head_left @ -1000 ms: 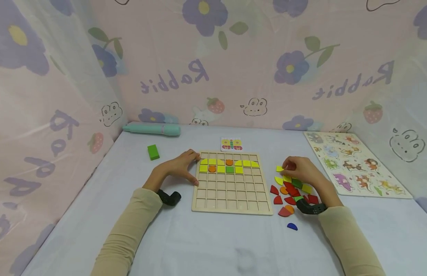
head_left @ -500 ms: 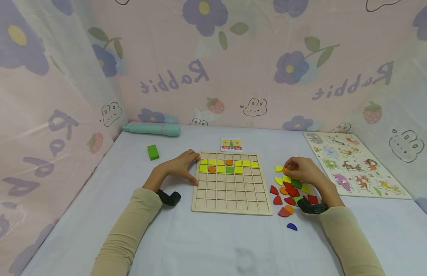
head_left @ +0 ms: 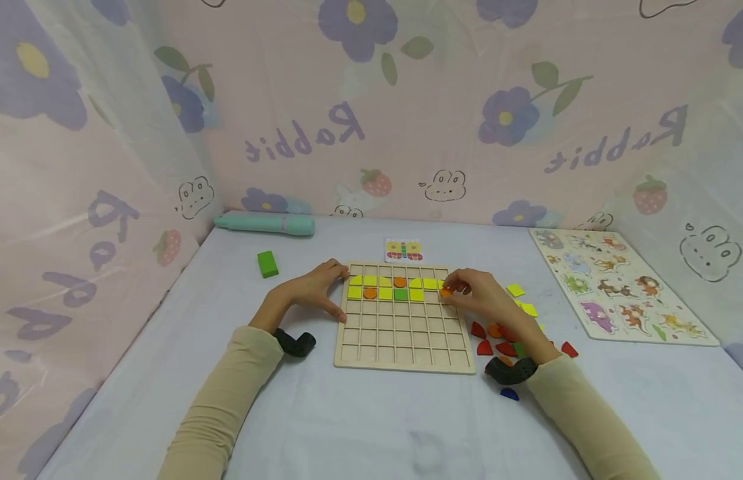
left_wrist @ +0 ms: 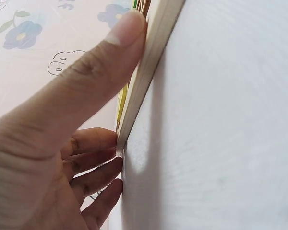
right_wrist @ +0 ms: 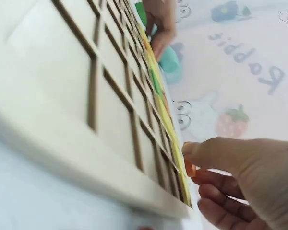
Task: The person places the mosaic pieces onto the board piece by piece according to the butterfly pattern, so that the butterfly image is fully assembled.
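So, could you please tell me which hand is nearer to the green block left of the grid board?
Left. The left hand is just right of the green block, touching the grid board; the right hand is at the board's opposite side, pinching an orange piece.

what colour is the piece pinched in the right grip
Orange; the piece in the right grip shows best in the right wrist view.

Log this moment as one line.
left hand: touches grid board, left edge | right hand: pinches orange piece at board's right side | picture card: beyond board
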Tool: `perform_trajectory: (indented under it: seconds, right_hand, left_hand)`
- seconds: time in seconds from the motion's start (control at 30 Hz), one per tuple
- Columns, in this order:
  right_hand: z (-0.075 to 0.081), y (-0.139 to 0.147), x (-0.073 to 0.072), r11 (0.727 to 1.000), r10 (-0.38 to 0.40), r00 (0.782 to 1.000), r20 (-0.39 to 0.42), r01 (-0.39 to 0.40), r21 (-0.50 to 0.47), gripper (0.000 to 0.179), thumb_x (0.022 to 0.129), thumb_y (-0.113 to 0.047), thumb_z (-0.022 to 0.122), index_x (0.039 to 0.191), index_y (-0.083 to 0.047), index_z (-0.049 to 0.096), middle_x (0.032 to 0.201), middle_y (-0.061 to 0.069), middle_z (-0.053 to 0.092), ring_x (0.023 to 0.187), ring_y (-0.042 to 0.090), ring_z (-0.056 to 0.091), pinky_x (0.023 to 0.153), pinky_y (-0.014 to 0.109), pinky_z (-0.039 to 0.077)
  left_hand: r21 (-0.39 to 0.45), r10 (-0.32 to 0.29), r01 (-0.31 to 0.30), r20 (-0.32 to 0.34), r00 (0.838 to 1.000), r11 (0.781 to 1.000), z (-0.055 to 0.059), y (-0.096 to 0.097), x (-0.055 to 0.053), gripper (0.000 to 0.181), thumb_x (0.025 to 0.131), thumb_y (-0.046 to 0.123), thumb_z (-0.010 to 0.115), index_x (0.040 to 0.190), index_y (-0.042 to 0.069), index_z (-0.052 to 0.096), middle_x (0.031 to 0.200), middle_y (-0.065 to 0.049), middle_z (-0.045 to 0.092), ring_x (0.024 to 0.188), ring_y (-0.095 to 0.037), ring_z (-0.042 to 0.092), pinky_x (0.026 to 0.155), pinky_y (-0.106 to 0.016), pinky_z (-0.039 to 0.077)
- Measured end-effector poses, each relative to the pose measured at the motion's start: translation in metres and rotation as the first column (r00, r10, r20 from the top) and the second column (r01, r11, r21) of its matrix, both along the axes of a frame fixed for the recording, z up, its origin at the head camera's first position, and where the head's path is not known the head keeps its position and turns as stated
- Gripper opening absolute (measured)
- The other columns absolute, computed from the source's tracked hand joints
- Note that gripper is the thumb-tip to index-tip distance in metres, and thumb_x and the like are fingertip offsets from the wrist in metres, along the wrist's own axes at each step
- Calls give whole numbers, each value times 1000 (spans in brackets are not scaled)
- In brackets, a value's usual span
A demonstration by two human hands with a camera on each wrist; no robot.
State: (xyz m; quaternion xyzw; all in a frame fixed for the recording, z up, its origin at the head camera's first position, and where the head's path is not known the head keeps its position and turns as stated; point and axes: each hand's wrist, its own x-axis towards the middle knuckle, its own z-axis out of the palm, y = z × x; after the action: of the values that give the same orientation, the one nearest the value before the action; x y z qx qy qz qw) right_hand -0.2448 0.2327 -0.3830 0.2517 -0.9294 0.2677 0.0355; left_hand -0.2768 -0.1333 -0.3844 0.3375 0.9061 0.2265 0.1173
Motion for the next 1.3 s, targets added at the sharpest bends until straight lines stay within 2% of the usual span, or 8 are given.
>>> perform_trajectory:
  seconds: [0.1,0.27,0.7,0.8,0.93,1.13,1.23,1.3]
  right_hand:
    - [-4,-13,-3,999,47,999,3,-46,-21,15,83,-19,71,95,-12,66,90,-3,63,82,12,56,75,32,49]
    - [-6,-22,-3,996,82,997,-12,-83,-44,13,81,-15,73,92,-9,68,88,-1,64,77,12,55,70,29,49]
    - [-13,-22,-7,989,114,986,-119,-124,-77,8,79,-11,74,87,-12,74,85,-4,69,76,9,58,67,28,50]
    - [-12,-22,-7,990,119,986,-113,-127,-65,9,79,-11,73,88,-12,75,86,-4,69,77,10,58,68,30,49]
    - [-7,-16,-7,997,64,995,-75,-67,-46,11,81,-13,72,92,-13,74,90,-4,67,82,13,58,73,32,50]
    - [7,16,-9,998,-60,993,-99,61,1,15,82,-2,69,97,-2,69,93,10,66,83,23,57,75,42,51]
    - [10,37,-11,990,-128,991,-51,130,48,16,83,-2,67,99,-1,68,94,12,65,85,26,56,77,43,50]
    - [12,50,-12,986,-144,990,-4,144,82,18,84,-3,66,102,-1,68,96,13,65,86,27,55,79,45,49]
  left_hand:
    - [-4,0,0,-1,1000,1000,-3,0,-2,89,64,46,83,130,4,43,132,-11,38,126,-26,34,109,-42,27]
    - [-7,0,0,-4,1000,1000,-3,-1,-3,89,63,46,83,131,4,43,132,-10,38,127,-25,33,110,-41,27]
    - [-4,5,-5,-2,1000,1000,1,0,0,88,64,44,83,131,2,43,132,-12,38,127,-27,33,109,-43,27]
    - [-2,7,-7,3,1000,1000,1,1,0,89,64,43,84,131,2,43,133,-12,38,127,-27,33,109,-43,27]
    - [-7,1,-1,-1,1000,1000,0,0,0,90,64,45,83,132,3,42,133,-11,38,127,-27,34,109,-43,27]
    - [-17,-6,5,-20,1000,1000,-3,-1,-2,92,64,46,83,133,2,41,132,-11,38,126,-26,34,109,-42,28]
    - [-19,1,-1,-15,1000,1000,-3,0,-2,91,63,46,83,132,3,42,132,-10,38,127,-25,34,109,-41,27]
    - [-20,6,-6,-12,1000,1000,-2,0,-2,91,63,45,83,132,4,42,133,-9,38,127,-25,34,109,-41,27]
